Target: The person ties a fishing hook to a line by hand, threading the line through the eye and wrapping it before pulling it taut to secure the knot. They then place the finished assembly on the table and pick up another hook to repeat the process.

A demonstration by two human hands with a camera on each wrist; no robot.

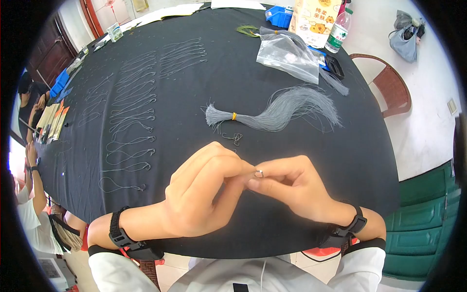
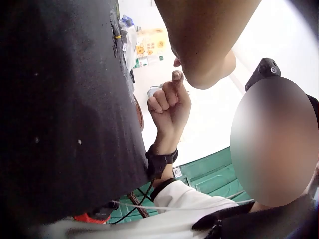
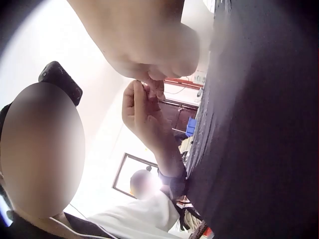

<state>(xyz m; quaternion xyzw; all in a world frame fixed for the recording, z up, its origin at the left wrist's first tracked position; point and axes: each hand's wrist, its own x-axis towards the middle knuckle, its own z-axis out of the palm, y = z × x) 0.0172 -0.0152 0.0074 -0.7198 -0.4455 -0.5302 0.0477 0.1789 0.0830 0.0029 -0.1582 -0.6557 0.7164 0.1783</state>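
Fingertips of both hands meet above the near part of the black table. My right hand [image 1: 299,187] pinches a small curved metal hook [image 1: 259,173] between thumb and forefinger. From the other side, my left hand [image 1: 202,190] pinches at the same hook, its fingers bent and covering part of it. Any line attached to the hook is too fine to see. Just beyond the hands lies a small heap of dark hooks [image 1: 236,138]. Behind it, a bundle of grey line [image 1: 292,109] is bound by a yellow tie.
Several looped grey lines [image 1: 131,155] lie in columns on the left of the black tablecloth [image 1: 185,109]. Toward the back right are a clear plastic bag [image 1: 287,58], a water bottle [image 1: 339,31] and a blue bin [image 1: 278,17]. Other people sit at the left edge.
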